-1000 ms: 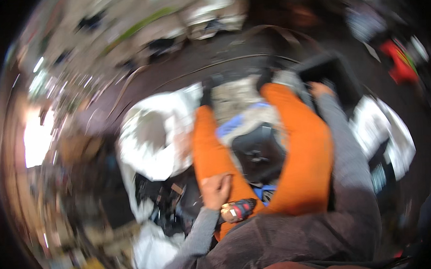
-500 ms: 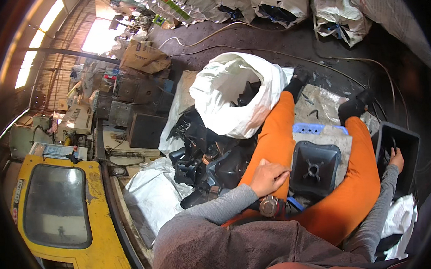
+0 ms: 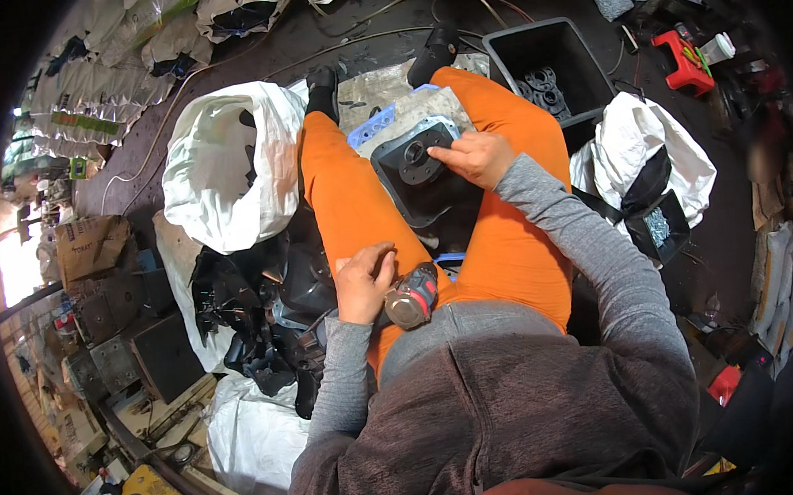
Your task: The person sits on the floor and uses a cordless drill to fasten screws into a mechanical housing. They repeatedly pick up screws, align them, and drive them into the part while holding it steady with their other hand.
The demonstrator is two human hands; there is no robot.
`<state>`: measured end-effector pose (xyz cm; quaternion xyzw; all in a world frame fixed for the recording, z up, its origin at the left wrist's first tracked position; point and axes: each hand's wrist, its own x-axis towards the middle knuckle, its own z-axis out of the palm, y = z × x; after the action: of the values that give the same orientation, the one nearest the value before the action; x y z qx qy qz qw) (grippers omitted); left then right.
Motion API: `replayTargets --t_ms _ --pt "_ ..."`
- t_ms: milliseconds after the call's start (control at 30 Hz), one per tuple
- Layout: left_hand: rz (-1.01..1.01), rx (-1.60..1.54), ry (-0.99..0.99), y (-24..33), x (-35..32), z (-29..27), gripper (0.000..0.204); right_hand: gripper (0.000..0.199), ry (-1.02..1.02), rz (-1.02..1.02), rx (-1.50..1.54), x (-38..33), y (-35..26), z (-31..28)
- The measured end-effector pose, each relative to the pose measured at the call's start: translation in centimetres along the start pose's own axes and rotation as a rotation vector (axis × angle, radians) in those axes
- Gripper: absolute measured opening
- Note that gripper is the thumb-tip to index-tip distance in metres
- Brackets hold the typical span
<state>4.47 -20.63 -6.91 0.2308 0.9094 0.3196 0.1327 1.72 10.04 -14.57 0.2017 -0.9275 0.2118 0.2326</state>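
Note:
Between my legs lies a square black plastic housing (image 3: 398, 199) with a raised rim. My right hand (image 3: 479, 159) pinches the edge of a round black flange ring (image 3: 418, 162) over the housing's middle; whether the ring is fully seated cannot be made out. My left hand (image 3: 365, 282) rests on my left thigh, fingers loosely apart and holding nothing. Beside it, on my lap, lies a cordless screwdriver (image 3: 413, 297) with a dark and red body. A blue perforated plastic piece (image 3: 372, 126) shows beyond the housing.
A black bin (image 3: 574, 58) with several ring-shaped parts (image 3: 542, 91) stands ahead on the right. Nearer are a white sack (image 3: 620, 136) and a small box of screws (image 3: 659, 225). On the left are an open white sack (image 3: 201, 190) and heaped black plastic parts (image 3: 239, 290). Hoses cross the floor.
My right hand has come out of the black bin to the housing, now with a flange ring in it. My left hand stays on my thigh. The view has swung right.

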Motion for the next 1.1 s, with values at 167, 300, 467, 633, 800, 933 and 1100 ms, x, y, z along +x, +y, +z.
replayTargets --t_ms 167,300,467,633,800,933,1100 --pt "-0.03 -0.027 -0.062 0.5 -2.4 -0.6 0.019 0.036 -0.068 -0.089 -0.057 -1.2 -1.9 1.4" --pt "-0.153 -0.206 -0.221 0.0 -4.5 -2.6 0.027 0.033 -0.115 -0.078 -0.127 -1.8 -1.6 1.7" --pt "0.019 -0.18 -0.482 0.3 -5.7 -6.5 0.056 0.033 -0.215 0.006 -0.178 -2.5 -1.5 1.2" --pt "-0.011 0.247 -0.491 2.5 -4.6 -2.8 0.073 0.03 -0.109 0.214 0.101 -2.4 -1.8 1.2" --pt "0.011 0.194 -0.57 3.0 -2.2 -3.3 0.063 0.033 0.017 0.972 1.269 -4.0 -2.7 2.1" --pt "0.245 -0.035 -0.418 0.8 -2.0 -7.3 0.045 0.045 0.337 0.997 2.513 -6.1 -3.2 1.2" --pt "-0.195 -0.288 -0.194 4.2 -3.0 -10.4 0.032 0.049 0.373 1.178 2.449 -2.3 -7.6 -2.1"
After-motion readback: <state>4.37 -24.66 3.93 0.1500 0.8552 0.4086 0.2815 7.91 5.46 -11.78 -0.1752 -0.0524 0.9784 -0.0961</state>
